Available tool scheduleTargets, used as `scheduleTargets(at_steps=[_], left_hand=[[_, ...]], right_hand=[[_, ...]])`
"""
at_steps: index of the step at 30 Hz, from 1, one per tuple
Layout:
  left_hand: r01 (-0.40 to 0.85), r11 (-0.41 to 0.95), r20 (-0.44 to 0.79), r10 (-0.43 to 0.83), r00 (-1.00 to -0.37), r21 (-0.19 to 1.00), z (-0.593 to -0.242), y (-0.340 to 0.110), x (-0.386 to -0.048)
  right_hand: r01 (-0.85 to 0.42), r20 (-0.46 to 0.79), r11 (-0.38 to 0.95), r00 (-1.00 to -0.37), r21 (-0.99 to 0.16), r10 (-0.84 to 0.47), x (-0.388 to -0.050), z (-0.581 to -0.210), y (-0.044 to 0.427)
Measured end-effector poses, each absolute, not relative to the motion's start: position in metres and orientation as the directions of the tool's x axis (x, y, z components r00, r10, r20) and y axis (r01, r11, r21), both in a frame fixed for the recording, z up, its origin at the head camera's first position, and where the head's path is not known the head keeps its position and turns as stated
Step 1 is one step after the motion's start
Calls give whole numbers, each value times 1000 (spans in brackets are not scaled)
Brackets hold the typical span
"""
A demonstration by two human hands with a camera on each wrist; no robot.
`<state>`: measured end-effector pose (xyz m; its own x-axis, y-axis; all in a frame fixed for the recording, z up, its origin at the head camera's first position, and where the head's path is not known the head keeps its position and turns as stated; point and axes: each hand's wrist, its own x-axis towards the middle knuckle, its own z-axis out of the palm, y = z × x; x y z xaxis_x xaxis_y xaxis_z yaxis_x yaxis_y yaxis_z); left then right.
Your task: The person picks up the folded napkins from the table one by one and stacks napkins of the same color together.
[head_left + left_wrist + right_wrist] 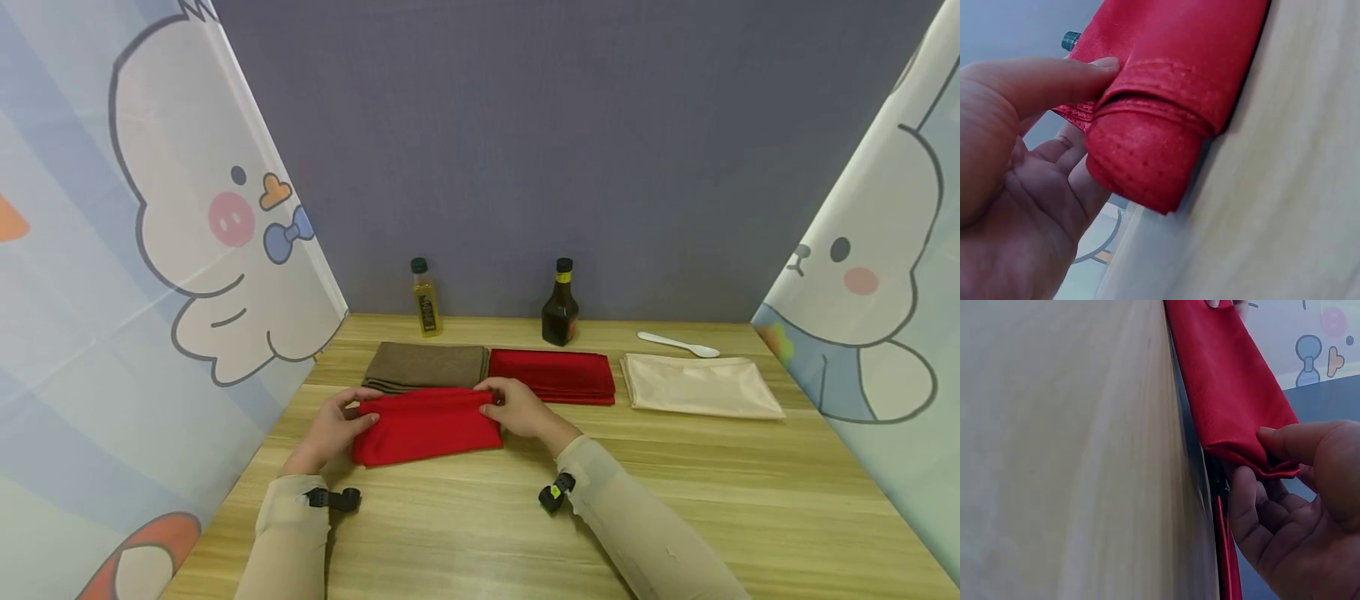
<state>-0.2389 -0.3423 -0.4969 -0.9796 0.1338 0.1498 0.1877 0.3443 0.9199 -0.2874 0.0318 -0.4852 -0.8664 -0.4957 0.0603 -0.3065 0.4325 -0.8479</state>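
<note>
A bright red folded cloth (pixel 431 429) lies near the middle of the table, its far edge raised. At its left end my left hand (pixel 330 429) pinches that far edge, thumb on the near side. My right hand (pixel 525 410) pinches the right end of the same edge. Rolled, stitched layers of the red cloth (pixel 1154 131) show beside the thumb in the left wrist view. The right wrist view has the cloth's end (pixel 1235 406) creased between thumb and fingers. Behind it lie a folded brown cloth (pixel 427 365) and a folded dark red cloth (pixel 558 375).
A folded cream cloth (pixel 697 386) lies at the right, with a white spoon (pixel 678 343) behind it. At the back of the table (pixel 450 533) stand a bottle of yellow oil (pixel 426 304) and a dark sauce bottle (pixel 559 312). Printed curtains flank both sides.
</note>
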Motion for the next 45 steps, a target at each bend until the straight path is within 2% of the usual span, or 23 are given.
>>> scheduleTargets(at_steps=[15, 28, 33, 45], left_hand=[[126, 404, 97, 90, -991, 906, -493, -339, -237], [116, 311, 99, 72, -993, 943, -489, -333, -236], [142, 295, 126, 73, -989, 945, -490, -330, -239], [301, 196, 291, 78, -953, 933, -487, -316, -241]], right_hand=[[-327, 83, 414, -857, -850, -508, -292, -484, 39], [-325, 106, 397, -870, -858, -482, -294, -478, 49], [-314, 103, 377, -869, -871, -484, -292, -474, 54], [-370, 188, 393, -883, -842, -429, -292, -468, 71]])
